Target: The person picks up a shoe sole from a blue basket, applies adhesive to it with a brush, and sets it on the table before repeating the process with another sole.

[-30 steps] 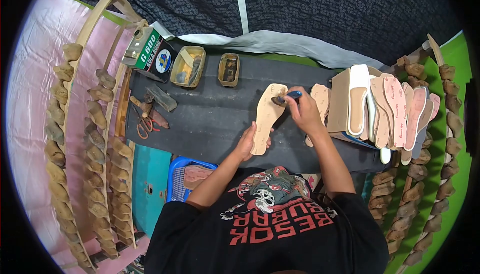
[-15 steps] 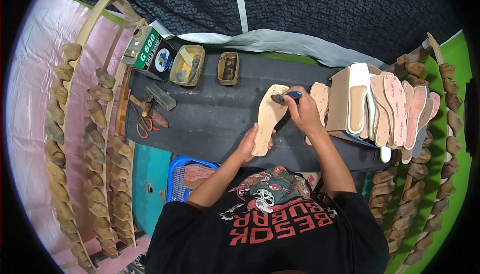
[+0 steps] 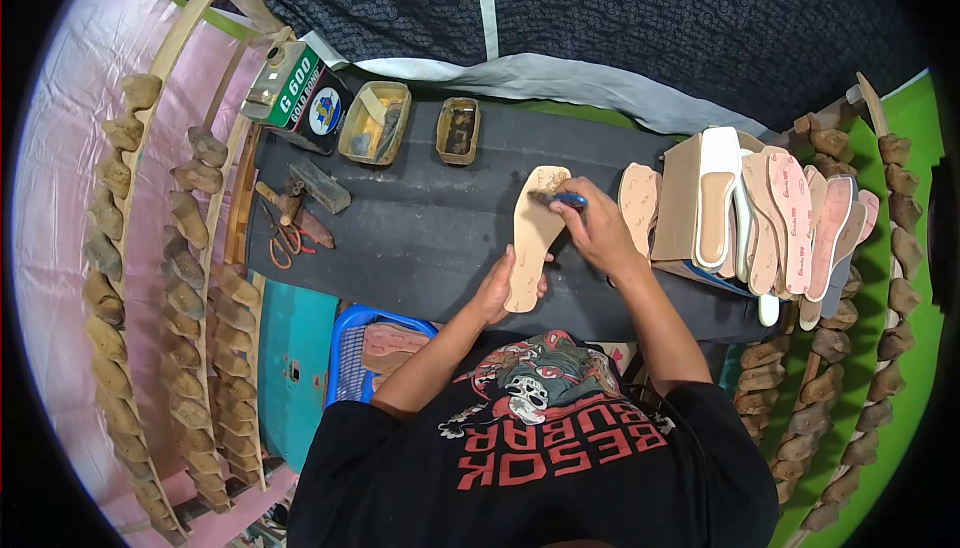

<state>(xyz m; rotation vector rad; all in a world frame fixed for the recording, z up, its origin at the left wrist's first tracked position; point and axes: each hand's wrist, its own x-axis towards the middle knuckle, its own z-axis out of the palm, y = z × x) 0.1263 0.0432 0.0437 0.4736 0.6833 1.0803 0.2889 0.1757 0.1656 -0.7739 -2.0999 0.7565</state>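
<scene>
My left hand [image 3: 497, 285] is closed around the narrow heel end of a beige insole [image 3: 533, 238], its thumb on top and fingertips showing at the far edge. The insole is held over the dark table, its wide end pointing away from me. In my right hand [image 3: 597, 225] is a brush with a blue handle [image 3: 572, 199]. Its dark bristles touch the wide part of the insole, where the surface looks wet and shiny. Right of that hand, more beige insoles [image 3: 638, 203] lie on the table, partly hidden by my wrist.
A carton [image 3: 684, 178] of insoles [image 3: 790, 218] stands at the right. A G 600 can [image 3: 292, 98], two trays [image 3: 377, 156] [image 3: 458, 156] and scissors [image 3: 286, 245] lie at the left and back. A blue basket [image 3: 347, 348] stands near my left arm. Racks of shoe lasts [image 3: 110, 303] flank both sides.
My right hand has moved slightly left and down, carrying the brush bristles from the insole's right edge towards its middle. The left hand stays in place on the insole.
</scene>
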